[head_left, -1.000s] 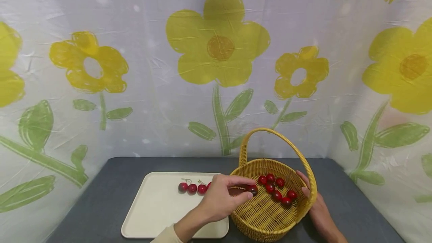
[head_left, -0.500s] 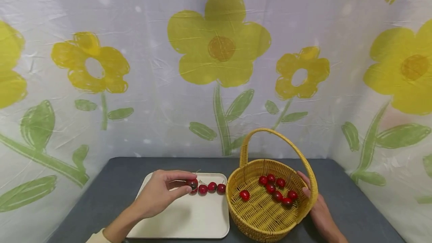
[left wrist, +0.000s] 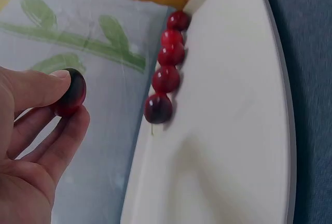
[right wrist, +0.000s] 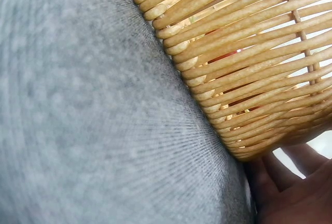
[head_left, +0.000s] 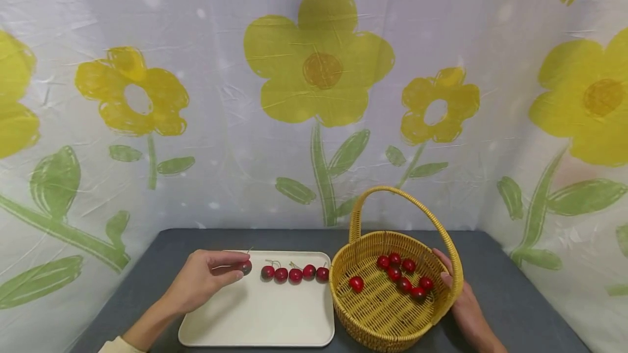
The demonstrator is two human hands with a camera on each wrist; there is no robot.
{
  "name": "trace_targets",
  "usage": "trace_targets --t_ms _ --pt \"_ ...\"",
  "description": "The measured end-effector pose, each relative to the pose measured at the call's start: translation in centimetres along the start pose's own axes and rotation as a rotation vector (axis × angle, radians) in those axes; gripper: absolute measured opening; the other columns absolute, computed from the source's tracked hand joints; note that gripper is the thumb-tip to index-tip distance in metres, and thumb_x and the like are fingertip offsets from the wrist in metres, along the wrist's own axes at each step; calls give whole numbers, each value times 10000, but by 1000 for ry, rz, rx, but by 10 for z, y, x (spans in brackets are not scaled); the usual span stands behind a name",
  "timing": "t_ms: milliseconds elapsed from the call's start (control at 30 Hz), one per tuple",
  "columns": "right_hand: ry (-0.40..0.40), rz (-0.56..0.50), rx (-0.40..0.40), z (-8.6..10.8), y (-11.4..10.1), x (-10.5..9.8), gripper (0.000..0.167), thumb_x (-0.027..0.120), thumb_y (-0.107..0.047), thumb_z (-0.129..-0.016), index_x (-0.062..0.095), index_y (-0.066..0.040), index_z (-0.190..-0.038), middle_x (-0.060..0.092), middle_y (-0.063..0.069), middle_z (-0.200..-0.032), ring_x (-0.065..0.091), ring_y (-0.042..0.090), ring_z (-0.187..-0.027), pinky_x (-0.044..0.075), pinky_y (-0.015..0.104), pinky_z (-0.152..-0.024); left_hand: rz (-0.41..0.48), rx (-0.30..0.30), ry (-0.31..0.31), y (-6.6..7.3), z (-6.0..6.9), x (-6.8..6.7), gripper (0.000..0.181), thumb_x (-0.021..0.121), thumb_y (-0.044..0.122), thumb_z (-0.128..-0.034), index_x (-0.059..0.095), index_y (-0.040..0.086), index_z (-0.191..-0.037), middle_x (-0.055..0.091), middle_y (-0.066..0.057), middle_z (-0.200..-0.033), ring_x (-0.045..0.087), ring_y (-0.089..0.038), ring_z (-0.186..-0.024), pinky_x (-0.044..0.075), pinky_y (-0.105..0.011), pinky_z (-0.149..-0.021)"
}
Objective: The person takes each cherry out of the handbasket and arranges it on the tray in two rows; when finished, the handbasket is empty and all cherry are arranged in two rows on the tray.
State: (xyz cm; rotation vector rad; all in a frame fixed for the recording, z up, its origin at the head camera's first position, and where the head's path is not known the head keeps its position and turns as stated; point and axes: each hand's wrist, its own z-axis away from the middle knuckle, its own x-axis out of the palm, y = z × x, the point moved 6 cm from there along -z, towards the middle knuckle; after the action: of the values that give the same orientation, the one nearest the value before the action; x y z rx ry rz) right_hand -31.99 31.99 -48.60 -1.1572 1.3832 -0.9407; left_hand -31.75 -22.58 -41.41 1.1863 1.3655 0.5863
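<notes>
My left hand [head_left: 198, 282] pinches a dark red cherry [left wrist: 75, 93] between thumb and fingertips, above the left part of the cream tray [head_left: 275, 320]. Beside it on that tray, several cherries [head_left: 295, 275] with thin stems stand in a row along the far side. My right hand [head_left: 465, 306] holds the yellow wicker basket [head_left: 378, 331] at its right side, with fingertips at the rim near the handle. More red cherries [head_left: 394, 273] lie inside the basket. In the right wrist view, fingers [right wrist: 282, 169] touch the woven wall from outside; part of that hand is hidden.
A dark grey tabletop [head_left: 142, 287] lies under tray and basket, which stand side by side. The basket's tall arched handle [head_left: 402, 192] rises over its opening. Behind the table hangs a cloth [head_left: 216, 178] printed with yellow flowers.
The left hand let one cherry go in the basket's left part, then moved left across the tray and set another at the row's left end. It now pinches a further cherry. The right hand stayed.
</notes>
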Motion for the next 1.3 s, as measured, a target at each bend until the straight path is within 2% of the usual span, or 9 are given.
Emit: trace_targets --t_ms 133,267,400,600,700,833,967,1133,1300 --pt "-4 -3 14 3 3 2 591 333 -385 -1219 211 -187 -1762 344 212 -1724 542 -149 -1298 551 172 -974 -31 -30 16 -16 -2 2 354 852 108 -953 789 24 -1291 829 -105 -1202 806 -207 -1132 655 -265 -908" --pt "-11 1 18 7 6 4 584 329 -382 -1219 218 -199 -1762 345 194 -1718 543 -151 -1293 553 177 -970 -124 -41 37 -29 -4 6 330 866 110 -939 807 37 -1256 841 -66 -1156 818 -181 -1069 654 -231 -861" --pt "-13 5 -2 8 8 4 575 330 -352 -1221 230 -180 -1760 411 102 -1671 560 -128 -1299 557 182 -968 -212 -46 58 -40 -9 8 292 880 89 -917 830 62 -1204 849 -28 -1096 823 -165 -1017 644 -206 -825" --pt "-15 -8 -36 9 8 3 555 324 -314 -1222 251 -177 -1755 490 -27 -1588 586 -72 -1325 560 187 -980 -239 -55 30 -50 -19 15 262 874 66 -913 837 62 -1173 851 -35 -1061 826 -199 -1026 643 -229 -821" --pt "-16 10 -40 10 8 3 559 326 -316 -1221 249 -176 -1757 486 -52 -1591 576 -89 -1323 552 174 -977 -253 -56 22 -52 -24 17 259 881 32 -896 841 53 -1151 851 -54 -1046 829 -218 -1014 653 -262 -827" --pt "-9 15 -75 7 5 2 543 319 -294 -1221 272 -200 -1754 520 -120 -1572 581 -81 -1325 541 158 -976 -307 -44 32 -52 -30 19 269 897 -8 -860 850 42 -1120 848 -73 -1043 828 -236 -996 676 -362 -875" --pt "-21 -20 -112 4 2 0 534 316 -248 -1218 285 -201 -1750 563 -154 -1548 604 -41 -1332 545 160 -983 -355 -60 35 -52 -36 19 269 895 -23 -855 856 47 -1112 845 -64 -1033 811 -203 -958 675 -399 -887" --pt "-22 -9 -108 3 1 -2 534 317 -259 -1217 289 -223 -1750 541 -133 -1564 598 -44 -1333 540 150 -986 -394 -61 42 -52 -41 19 271 888 -30 -860 858 53 -1116 847 -52 -1022 806 -191 -961 670 -418 -901" --pt "-16 39 -78 4 3 -3 539 311 -292 -1219 274 -241 -1755 484 -39 -1622 570 -73 -1345 528 135 -994 -401 -66 33 -49 -40 22 274 883 -35 -861 854 40 -1123 849 -66 -1030 813 -212 -978 664 -460 -914"
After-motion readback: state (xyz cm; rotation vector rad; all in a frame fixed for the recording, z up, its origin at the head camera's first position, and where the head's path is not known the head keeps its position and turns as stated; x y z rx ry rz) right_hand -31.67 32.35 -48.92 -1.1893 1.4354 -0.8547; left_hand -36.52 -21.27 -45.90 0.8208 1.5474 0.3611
